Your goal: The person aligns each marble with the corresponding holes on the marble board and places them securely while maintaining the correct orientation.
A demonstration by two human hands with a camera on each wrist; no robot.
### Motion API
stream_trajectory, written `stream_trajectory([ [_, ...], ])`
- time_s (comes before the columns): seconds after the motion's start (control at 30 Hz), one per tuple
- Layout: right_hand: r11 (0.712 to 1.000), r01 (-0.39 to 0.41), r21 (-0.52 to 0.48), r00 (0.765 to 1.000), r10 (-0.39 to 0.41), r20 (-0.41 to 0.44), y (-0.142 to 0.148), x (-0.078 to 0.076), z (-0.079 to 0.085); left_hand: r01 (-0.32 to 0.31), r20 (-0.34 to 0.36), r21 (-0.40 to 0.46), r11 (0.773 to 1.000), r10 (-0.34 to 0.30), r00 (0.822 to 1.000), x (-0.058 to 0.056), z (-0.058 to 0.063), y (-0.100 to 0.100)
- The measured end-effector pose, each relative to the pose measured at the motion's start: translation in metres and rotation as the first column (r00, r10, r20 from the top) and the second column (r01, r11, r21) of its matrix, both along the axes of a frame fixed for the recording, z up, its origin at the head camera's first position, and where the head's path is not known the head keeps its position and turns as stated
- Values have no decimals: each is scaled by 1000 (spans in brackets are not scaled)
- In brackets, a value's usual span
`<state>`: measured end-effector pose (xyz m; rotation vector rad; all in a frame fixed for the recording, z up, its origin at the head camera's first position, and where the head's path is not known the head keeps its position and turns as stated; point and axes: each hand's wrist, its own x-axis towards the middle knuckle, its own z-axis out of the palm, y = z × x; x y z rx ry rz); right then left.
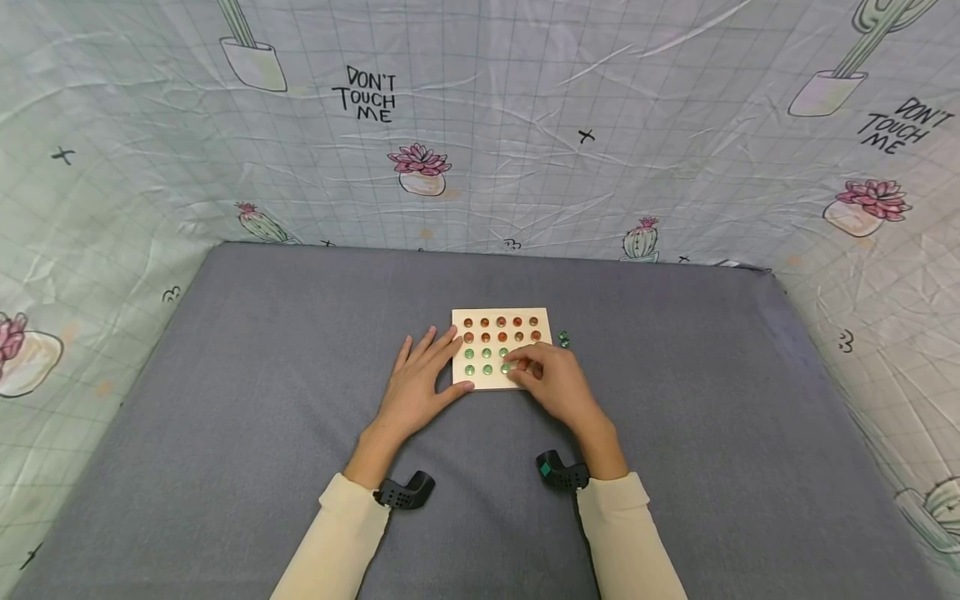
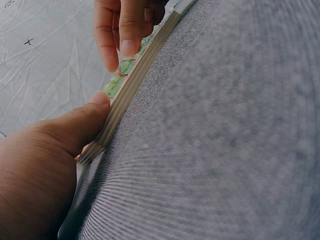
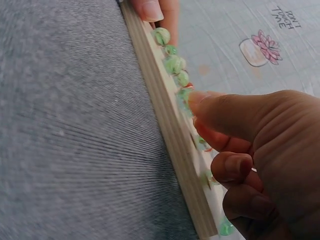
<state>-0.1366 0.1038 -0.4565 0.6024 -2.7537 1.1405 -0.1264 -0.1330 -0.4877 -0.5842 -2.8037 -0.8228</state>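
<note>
A light wooden board [image 1: 498, 312] lies on the cloth, with rows of red marbles [image 1: 501, 322] at the back and green marbles [image 1: 487, 353] at the front. My left hand [image 1: 422, 383] rests at the board's left side, fingers spread and fairly straight. Its thumb [image 2: 95, 107] presses at the front left corner. Over the right part of the green rows, my right hand [image 1: 557, 379] pinches a green marble [image 3: 183, 97] between thumb and index finger, close over the board. The other right fingers are curled in and hide some of the board's front right.
A few loose green marbles [image 1: 564, 339] lie just off the board's right edge. Grey cloth [image 1: 300, 333] covers the table. A printed curtain [image 1: 510, 183] rises behind it and on both sides. Black wrist cameras [image 1: 405, 490] are strapped to both wrists.
</note>
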Motion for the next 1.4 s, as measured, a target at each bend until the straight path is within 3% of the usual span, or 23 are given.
stream_trajectory([
  [0.5,992,87,-86,993,-93,-68,24,-3,7,2,-3,-4,1000,-2,1000,0,0,0],
  [0.9,959,234,-158,970,-241,-31,47,-6,3,3,-2,-4,1000,-3,1000,1,1,0],
  [1.07,945,286,-158,955,-295,-37,53,-7,-2,4,1,-7,1000,-4,1000,1,0,0],
  [1.4,949,305,-86,949,-310,-58,57,-11,-16,1,3,-6,1000,-1,1000,-1,-2,0],
])
